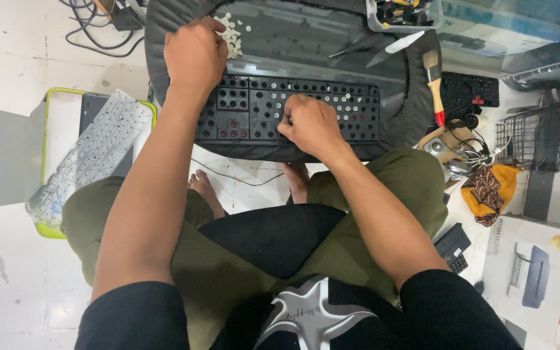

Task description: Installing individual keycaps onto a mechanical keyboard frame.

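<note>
Our left hand point(196, 55) pinches into the pile of small white rubber domes point(231, 35); our right hand point(311, 124) presses curled fingertips on the black plastic keyboard base point(254, 107) just below.

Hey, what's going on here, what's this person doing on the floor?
A person sits on the floor with an opened black keyboard on a round dark table. The left hand reaches into a pile of small white rubber domes. The right hand presses down on the keyboard's middle. A clear circuit sheet lies on a tray to the left.
</note>
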